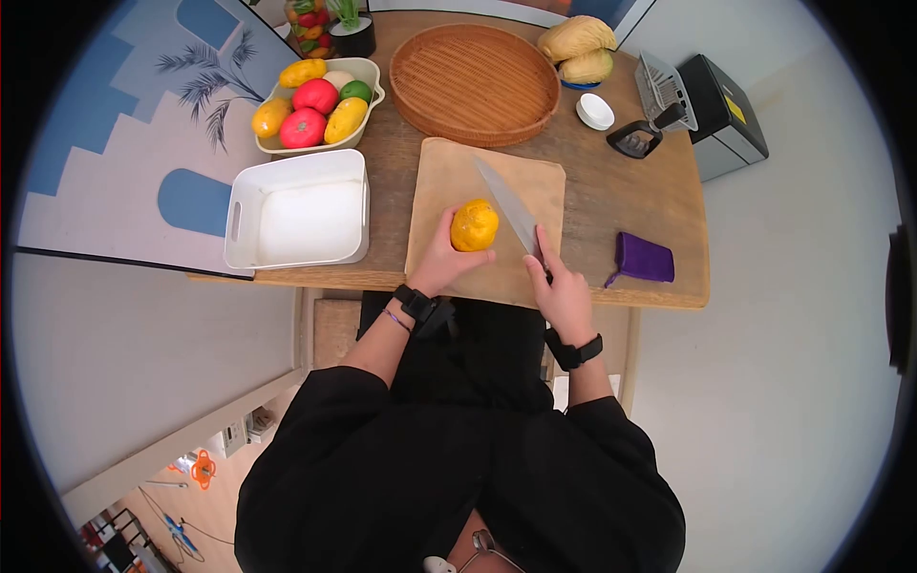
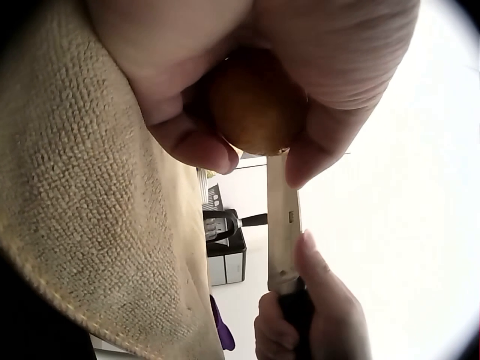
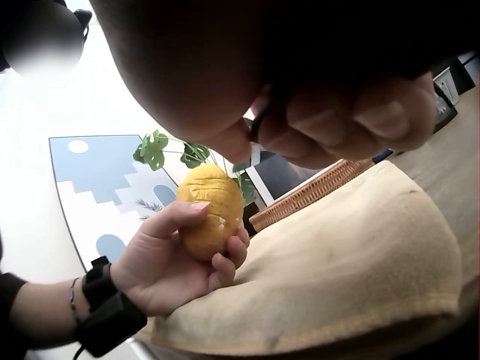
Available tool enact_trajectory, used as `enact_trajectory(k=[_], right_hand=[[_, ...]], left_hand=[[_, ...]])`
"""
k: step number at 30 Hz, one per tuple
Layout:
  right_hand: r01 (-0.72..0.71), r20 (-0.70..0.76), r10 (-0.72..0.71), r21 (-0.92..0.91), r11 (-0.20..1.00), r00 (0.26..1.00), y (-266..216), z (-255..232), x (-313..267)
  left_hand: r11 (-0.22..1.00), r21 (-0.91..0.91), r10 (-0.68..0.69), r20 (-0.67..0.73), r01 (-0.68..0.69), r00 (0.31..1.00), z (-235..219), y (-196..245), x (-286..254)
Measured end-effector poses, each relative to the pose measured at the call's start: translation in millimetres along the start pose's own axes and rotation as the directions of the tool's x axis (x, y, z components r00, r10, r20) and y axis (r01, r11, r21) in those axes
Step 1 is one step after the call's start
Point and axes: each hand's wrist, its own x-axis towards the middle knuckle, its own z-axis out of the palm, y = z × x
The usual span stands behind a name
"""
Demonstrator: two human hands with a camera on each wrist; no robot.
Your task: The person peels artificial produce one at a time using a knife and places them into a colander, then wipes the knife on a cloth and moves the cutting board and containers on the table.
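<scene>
My left hand [image 1: 449, 263] grips an oval yellow fruit [image 1: 475, 225] between thumb and fingers, above the tan cloth [image 1: 435, 181]. Creases run across the upper part of the yellow fruit [image 3: 210, 206] in the right wrist view. In my right hand [image 1: 564, 298] is a kitchen knife [image 1: 511, 205], its long blade pointing away and to the left, just right of the fruit. The black knife handle [image 2: 298, 319] lies inside the curled fingers, with the thumb up near the blade. From the left wrist, the blade shows behind the fruit [image 2: 259, 109].
A white bin [image 1: 358, 215] stands left of the cloth, with a cream basket [image 1: 375, 94] of mixed fruit behind it. Beyond the cloth lies a round woven tray [image 1: 478, 81]. At right are a purple pouch [image 1: 645, 258], a small white bowl [image 1: 595, 112] and a black-handled tool [image 1: 635, 140].
</scene>
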Motion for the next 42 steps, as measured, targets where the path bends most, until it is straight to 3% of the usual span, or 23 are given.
enact_trajectory(k=[2,3,5,6,8,12,14,18,20,24,26,27,29,30,32,33,35,36,38,39,41,42], right_hand=[[0.094,-0.013,-0.093,0.074,0.993,0.996,1,-3,-3],[0.093,-0.011,-0.092,0.075,0.993,0.996,-1,-1,-5],[0.251,0.0,-0.253,0.116,0.961,0.968,-5,2,-10],[0.247,0.0,-0.248,0.114,0.962,0.969,-2,5,-9],[0.064,-0.012,-0.063,0.183,0.981,0.998,4,15,-3],[0.233,-0.128,-0.206,0.263,0.936,0.97,0,10,-5],[0.16,0.059,-0.188,0.317,0.935,0.98,-9,-1,-14],[0.184,-0.053,-0.177,0.281,0.942,0.983,4,11,-2],[0.061,-0.007,-0.062,0.254,0.965,0.998,-2,0,0],[0.221,-0.027,-0.222,0.279,0.934,0.975,-1,5,-7],[0.061,0.023,-0.064,0.113,0.992,0.998,1,10,-6],[0.065,0.022,-0.068,0.112,0.992,0.997,3,9,-5],[0.129,-0.029,-0.126,0.286,0.949,0.992,3,7,-7],[0.126,-0.024,-0.124,0.288,0.949,0.992,1,5,-11],[0.154,0.003,-0.162,0.287,0.945,0.987,-6,-5,-14],[0.153,0.0,-0.16,0.286,0.946,0.987,-7,-6,-15],[0.16,-0.005,-0.164,0.231,0.96,0.987,-8,-7,-15],[0.161,-0.005,-0.165,0.228,0.96,0.986,-7,-9,-15],[-0.003,0.115,-0.025,0.239,0.971,0.993,-4,-9,-13],[0.002,0.119,-0.031,0.24,0.971,0.992,-1,-4,-14],[0.168,-0.03,-0.169,0.358,0.919,0.985,2,8,-21],[0.17,-0.028,-0.171,0.358,0.918,0.985,1,6,-24]], left_hand=[[0.997,0.042,-0.071,0.001,0.07,0.998,-1,4,0],[0.996,0.043,-0.073,0.0,0.073,0.997,-1,3,0],[0.999,-0.006,-0.034,0.013,0.035,0.999,2,0,2],[0.999,-0.008,-0.037,0.017,0.037,0.999,1,-1,2],[0.991,-0.072,-0.111,0.035,0.114,0.993,-6,-1,2],[0.989,-0.085,-0.12,0.037,0.123,0.992,-11,-7,2],[0.976,-0.183,-0.112,0.051,0.12,0.992,-9,-8,1],[0.937,-0.264,-0.176,0.204,0.227,0.963,-16,-3,2],[0.907,-0.343,-0.183,0.206,0.246,0.961,-17,-1,5],[0.869,-0.403,-0.211,0.225,0.288,0.951,-18,-2,7],[0.838,-0.459,-0.21,0.228,0.295,0.951,-19,1,6],[0.839,-0.46,-0.206,0.227,0.291,0.952,-19,1,7],[0.898,-0.339,-0.238,0.159,0.28,0.958,-16,0,5],[0.897,-0.339,-0.243,0.155,0.283,0.957,-15,-1,3],[0.974,-0.07,-0.213,0.06,0.217,0.975,-9,0,5],[0.974,-0.069,-0.213,0.064,0.217,0.975,-4,1,5],[0.999,0.026,-0.036,0.066,0.035,0.997,5,5,2],[0.999,0.023,-0.034,0.067,0.033,0.997,5,8,2],[0.989,-0.138,-0.056,-0.004,0.055,0.998,4,12,1],[0.989,-0.138,-0.054,-0.011,0.052,0.998,2,12,1],[0.895,-0.44,-0.094,-0.027,0.072,0.995,0,13,1],[0.895,-0.44,-0.093,-0.03,0.07,0.995,0,15,1]])
